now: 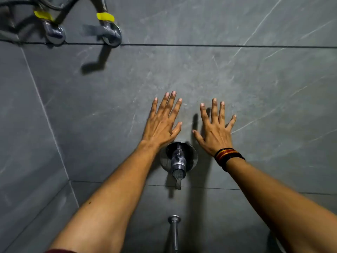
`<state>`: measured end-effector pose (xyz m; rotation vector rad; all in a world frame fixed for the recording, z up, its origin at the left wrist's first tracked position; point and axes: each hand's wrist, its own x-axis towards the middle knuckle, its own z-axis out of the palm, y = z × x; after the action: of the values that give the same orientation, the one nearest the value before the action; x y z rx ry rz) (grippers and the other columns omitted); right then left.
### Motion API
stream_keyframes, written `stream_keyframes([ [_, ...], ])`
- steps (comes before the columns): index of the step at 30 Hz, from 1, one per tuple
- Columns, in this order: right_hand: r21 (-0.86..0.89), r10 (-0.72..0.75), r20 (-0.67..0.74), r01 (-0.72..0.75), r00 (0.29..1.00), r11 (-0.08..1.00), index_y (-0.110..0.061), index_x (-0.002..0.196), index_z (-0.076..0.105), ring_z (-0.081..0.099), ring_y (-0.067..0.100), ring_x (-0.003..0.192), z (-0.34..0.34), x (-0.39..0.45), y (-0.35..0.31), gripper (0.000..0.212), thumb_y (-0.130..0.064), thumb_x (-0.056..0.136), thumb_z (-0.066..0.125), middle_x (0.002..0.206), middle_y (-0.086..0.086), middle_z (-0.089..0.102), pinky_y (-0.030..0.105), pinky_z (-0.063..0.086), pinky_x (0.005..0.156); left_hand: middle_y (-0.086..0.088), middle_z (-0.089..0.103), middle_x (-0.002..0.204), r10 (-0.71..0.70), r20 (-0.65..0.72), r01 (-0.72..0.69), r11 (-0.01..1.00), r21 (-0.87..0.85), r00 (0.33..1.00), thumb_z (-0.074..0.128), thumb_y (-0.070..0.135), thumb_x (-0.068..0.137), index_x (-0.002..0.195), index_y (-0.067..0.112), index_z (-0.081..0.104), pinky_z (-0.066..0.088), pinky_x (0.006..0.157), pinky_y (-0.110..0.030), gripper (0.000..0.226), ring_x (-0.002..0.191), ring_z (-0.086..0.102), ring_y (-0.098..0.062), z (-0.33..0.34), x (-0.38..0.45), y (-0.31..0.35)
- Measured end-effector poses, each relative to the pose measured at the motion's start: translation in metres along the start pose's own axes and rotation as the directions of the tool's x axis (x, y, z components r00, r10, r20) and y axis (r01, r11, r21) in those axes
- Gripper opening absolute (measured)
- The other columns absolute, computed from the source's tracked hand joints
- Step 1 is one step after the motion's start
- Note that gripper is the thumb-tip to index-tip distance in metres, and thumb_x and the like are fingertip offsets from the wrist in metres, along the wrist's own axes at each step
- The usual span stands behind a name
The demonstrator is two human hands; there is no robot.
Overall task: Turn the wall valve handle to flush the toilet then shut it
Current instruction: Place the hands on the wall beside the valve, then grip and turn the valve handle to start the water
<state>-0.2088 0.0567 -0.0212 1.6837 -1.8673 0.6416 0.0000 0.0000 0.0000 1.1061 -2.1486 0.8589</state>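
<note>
Forearms, mine, two, bare, reaching up from the bottom edge toward the wall; banded bracelet (228, 157) on the right wrist.

Left hand (161, 125): above and left of the valve, fingers spread flat on the tile, grip released, grasping nothing.

Right hand (216, 132): above and right of the valve, likewise splayed, grip released and empty. Fingers shine as if wet.

Wall valve handle (178, 172): chrome lever on a round chrome plate (165, 161), set in the wall between my two wrists, untouched. Lever hangs downward from the valve body, its tip over the grout line just below. Judged rigid metal, fixed to the wall, so no weight to carry, only turning resistance. Polished finish, and my fingers look damp, so a slip is likely. Best hold: the lower end of the lever, thumb and fingers either side, for leverage.

Chrome pipe (174, 232): directly below the valve, running down out of view.

Two angle stops with hoses, yellow-tagged (105, 17): far above and left of the valve.

Wall (255, 79): large grey stone-look tiles, pale veining, dark grout lines; a corner to another tiled face lies left of the valve. Dim light, hard shadows. Toilet not in view.
</note>
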Motion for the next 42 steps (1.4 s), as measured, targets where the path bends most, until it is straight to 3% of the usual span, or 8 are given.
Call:
stream_keyframes([
  [8,-0.005,0.042,0.073,-0.042,0.996,0.999,-0.027,0.165,-0.013,-0.017,0.044,0.157,0.049,0.004,0.017,0.129,-0.078,0.077,0.066,0.171,0.015,-0.023,0.087,0.007,0.109,-0.019,-0.030,0.174,-0.065,0.143,0.069,0.997,-0.023,0.988,0.038,0.103,0.078,0.171,0.025,-0.018,-0.004,0.124,-0.078,0.134,0.163,-0.018,-0.041,0.062,0.003,-0.004],
  [20,0.004,0.029,0.032,-0.029,0.999,1.000,-0.025,0.166,-0.003,-0.009,0.045,0.159,0.065,0.003,0.020,0.116,-0.094,0.081,0.035,0.172,0.020,-0.010,0.087,0.001,0.109,-0.028,-0.004,0.176,-0.115,0.056,0.117,0.992,-0.041,0.992,0.038,0.112,0.066,0.173,0.022,-0.002,-0.003,0.118,-0.083,0.145,0.162,-0.003,-0.051,0.081,0.004,0.003],
  [26,0.471,0.220,-0.068,-0.163,0.973,0.867,-0.015,0.160,0.030,0.024,0.034,0.155,0.066,-0.046,-0.018,0.081,-0.059,0.098,0.057,0.167,0.015,0.025,0.061,0.015,0.126,-0.028,-0.006,0.176,-0.120,0.080,0.123,0.992,-0.038,0.990,0.044,0.109,0.069,0.173,0.022,-0.004,-0.003,0.118,-0.083,0.144,0.162,-0.003,-0.052,0.074,0.003,0.004],
  [28,0.622,0.299,0.038,-0.257,0.953,0.740,-0.017,0.137,0.052,0.056,0.028,0.128,0.074,-0.076,-0.033,0.053,-0.053,0.098,0.060,0.137,0.008,0.058,0.045,0.047,0.108,-0.028,-0.007,0.176,-0.118,0.081,0.121,0.992,-0.035,0.990,0.051,0.104,0.071,0.173,0.022,-0.006,-0.004,0.118,-0.083,0.143,0.162,-0.004,-0.052,0.072,0.003,0.004],
  [31,0.663,0.359,0.487,-0.605,0.796,0.441,-0.019,0.089,0.061,0.068,0.027,0.090,0.089,-0.107,-0.048,0.046,-0.064,0.094,0.059,0.088,0.003,0.070,0.037,0.053,0.080,-0.028,-0.007,0.176,-0.127,0.098,0.131,0.991,-0.035,0.987,0.054,0.102,0.070,0.173,0.023,-0.007,-0.004,0.118,-0.082,0.143,0.162,-0.004,-0.052,0.069,0.004,0.005],
  [35,0.493,0.108,0.851,-0.853,0.513,0.170,-0.016,0.089,0.067,0.070,0.029,0.110,0.094,-0.125,-0.048,0.057,-0.071,0.093,0.055,0.112,0.015,0.075,0.053,0.057,0.100,-0.028,-0.005,0.177,-0.142,0.110,0.144,0.989,-0.013,0.984,0.056,0.102,0.069,0.173,0.024,-0.006,-0.001,0.118,-0.082,0.143,0.162,-0.002,-0.052,0.067,0.003,0.006],
  [39,0.542,0.136,0.820,-0.830,0.557,0.131,-0.007,0.085,0.070,0.074,0.031,0.082,0.091,-0.122,-0.048,0.063,-0.067,0.095,0.056,0.087,0.016,0.075,0.058,0.061,0.090,-0.027,0.001,0.177,-0.156,0.118,0.157,0.988,0.000,0.981,0.056,0.102,0.068,0.173,0.024,-0.003,0.001,0.119,-0.082,0.143,0.162,0.002,-0.052,0.061,0.003,0.007],
  [42,0.541,0.190,0.770,-0.782,0.609,0.311,-0.007,0.066,0.072,0.078,0.039,0.074,0.096,-0.115,-0.047,0.084,-0.085,0.085,0.045,0.074,0.020,0.078,0.056,0.063,0.083,-0.029,0.002,0.176,-0.157,0.117,0.157,0.988,0.003,0.981,0.056,0.102,0.067,0.173,0.024,-0.001,0.000,0.118,-0.082,0.144,0.162,0.004,-0.053,0.060,0.004,0.008],
])
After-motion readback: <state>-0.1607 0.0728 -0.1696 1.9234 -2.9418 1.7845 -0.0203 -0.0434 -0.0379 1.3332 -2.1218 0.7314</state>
